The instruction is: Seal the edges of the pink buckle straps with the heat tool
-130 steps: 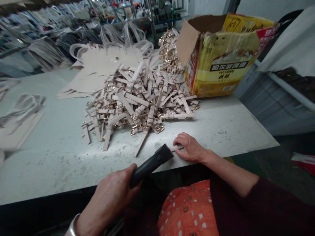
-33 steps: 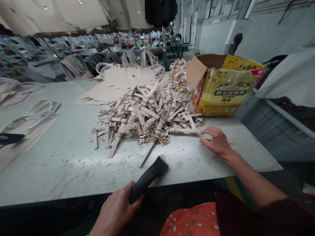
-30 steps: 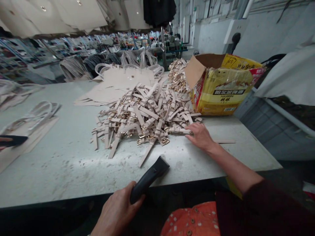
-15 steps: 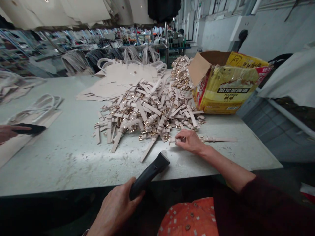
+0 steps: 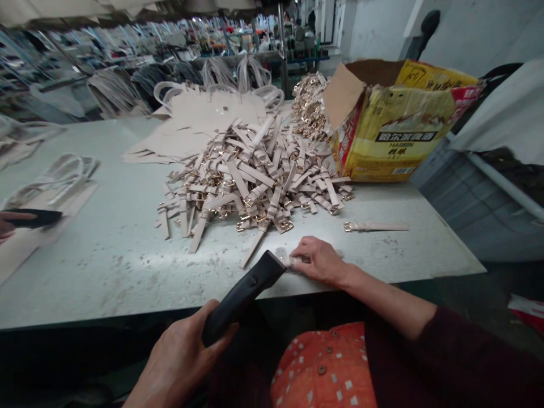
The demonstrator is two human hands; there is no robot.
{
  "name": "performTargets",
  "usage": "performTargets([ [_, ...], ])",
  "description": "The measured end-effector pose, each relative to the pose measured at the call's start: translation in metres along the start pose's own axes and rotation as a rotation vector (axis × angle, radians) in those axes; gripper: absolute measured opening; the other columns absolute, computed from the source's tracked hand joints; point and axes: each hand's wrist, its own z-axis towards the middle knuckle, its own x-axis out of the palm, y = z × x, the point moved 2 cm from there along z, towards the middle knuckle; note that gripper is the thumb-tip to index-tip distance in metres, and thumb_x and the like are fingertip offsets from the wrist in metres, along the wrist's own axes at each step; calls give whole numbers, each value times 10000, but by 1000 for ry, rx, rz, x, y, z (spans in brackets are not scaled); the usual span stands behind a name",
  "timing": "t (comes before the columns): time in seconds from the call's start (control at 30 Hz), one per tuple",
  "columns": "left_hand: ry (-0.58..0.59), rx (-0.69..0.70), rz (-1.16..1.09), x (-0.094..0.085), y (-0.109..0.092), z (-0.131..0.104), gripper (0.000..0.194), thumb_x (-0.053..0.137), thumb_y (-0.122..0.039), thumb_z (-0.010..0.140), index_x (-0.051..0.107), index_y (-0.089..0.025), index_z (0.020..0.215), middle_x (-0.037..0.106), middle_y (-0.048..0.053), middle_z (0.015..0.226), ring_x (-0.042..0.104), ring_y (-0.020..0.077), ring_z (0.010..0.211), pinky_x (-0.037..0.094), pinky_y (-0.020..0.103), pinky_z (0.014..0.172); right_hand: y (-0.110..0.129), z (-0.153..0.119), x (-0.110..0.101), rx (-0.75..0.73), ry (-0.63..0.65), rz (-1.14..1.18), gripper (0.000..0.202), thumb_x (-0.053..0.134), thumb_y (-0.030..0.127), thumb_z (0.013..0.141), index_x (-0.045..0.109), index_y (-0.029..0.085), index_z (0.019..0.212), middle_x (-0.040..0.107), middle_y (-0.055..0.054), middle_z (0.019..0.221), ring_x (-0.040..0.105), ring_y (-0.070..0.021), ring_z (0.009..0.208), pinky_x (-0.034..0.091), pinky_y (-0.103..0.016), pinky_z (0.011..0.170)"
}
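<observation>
My left hand [image 5: 187, 345] is wrapped round the handle of a black hair clipper [image 5: 242, 294], its head pointing up and right over the table's front edge. My right hand [image 5: 318, 260] pinches a short beige buckle strap [image 5: 293, 262], most of it hidden by the fingers. The clipper's head meets or nearly meets the strap's left end. Behind them lies a large heap of beige straps with gold buckles [image 5: 255, 175]. One single buckle strap [image 5: 376, 226] lies flat to the right of the heap.
A yellow cardboard box [image 5: 395, 136] stands open at the back right, beside more buckled pieces [image 5: 309, 105]. Flat beige panels [image 5: 191, 122] are stacked behind the heap. At far left a co-worker's hand [image 5: 6, 224] holds another black tool [image 5: 36, 218] over a handled panel.
My right hand has brought the strap toward me and slightly left, to the clipper's head. The clipper has shifted a little left and up. The view has tilted down somewhat.
</observation>
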Motion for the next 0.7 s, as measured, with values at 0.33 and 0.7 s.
performTargets([
  [0.33,44,98,143,-5,-17,15,224,463,-435,796,567,-262,894,676,7,789,638,181,753,362,236,615,-14,-23,-6,-129,71,-177,149,679,251,790,687,207,932,590,-55,867,509,-197,860,387,-322,764],
  [0.7,64,171,241,-15,-32,39,217,476,-378,772,590,-244,899,683,42,835,638,185,760,390,251,633,-19,-20,-8,-143,95,-103,174,694,218,757,682,184,928,591,-51,844,527,-186,830,396,-303,740],
])
